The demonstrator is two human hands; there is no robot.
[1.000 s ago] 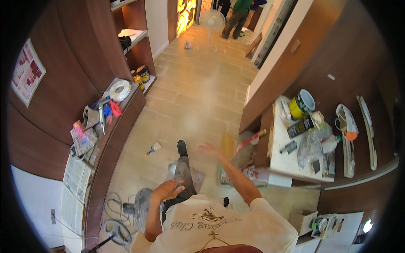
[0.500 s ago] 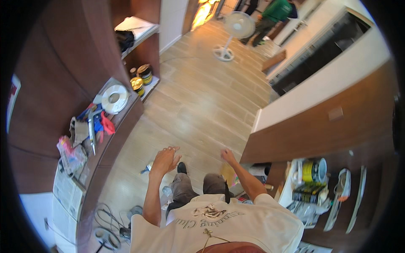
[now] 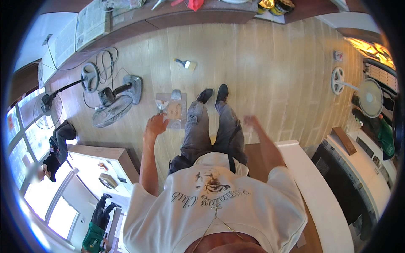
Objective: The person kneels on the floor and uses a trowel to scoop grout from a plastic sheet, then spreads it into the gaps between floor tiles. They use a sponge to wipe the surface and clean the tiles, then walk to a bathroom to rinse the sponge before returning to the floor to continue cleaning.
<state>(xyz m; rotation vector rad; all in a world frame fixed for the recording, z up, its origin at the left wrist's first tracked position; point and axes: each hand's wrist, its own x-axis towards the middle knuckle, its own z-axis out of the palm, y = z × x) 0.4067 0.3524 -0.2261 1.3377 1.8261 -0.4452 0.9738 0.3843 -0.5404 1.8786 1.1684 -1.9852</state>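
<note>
My left hand (image 3: 156, 124) is open with loosely curved fingers, holding nothing I can see. It hangs left of my legs, over a grey sheet (image 3: 179, 121) on the floor bearing a small clear bag (image 3: 161, 106). My right hand (image 3: 253, 122) is out to the right of my legs, blurred by motion, so its fingers cannot be made out. Beyond my shoes (image 3: 221, 95) a paintbrush (image 3: 185, 64) lies on the wooden floor (image 3: 274, 67). My legs stand between the hands.
Two dark fans (image 3: 113, 109) and cables stand at left, a white fan (image 3: 370, 98) at right. A ledge (image 3: 198, 17) with cans runs along the top, a white-edged panel (image 3: 320, 202) behind my right side. People (image 3: 61, 149) are at left, lower left (image 3: 95, 234) and far right (image 3: 384, 137).
My view has swung left and downward, bringing the ledge across the top and the fans into the sides. My feet now point toward the ledge, and both hands hang beside my legs.
</note>
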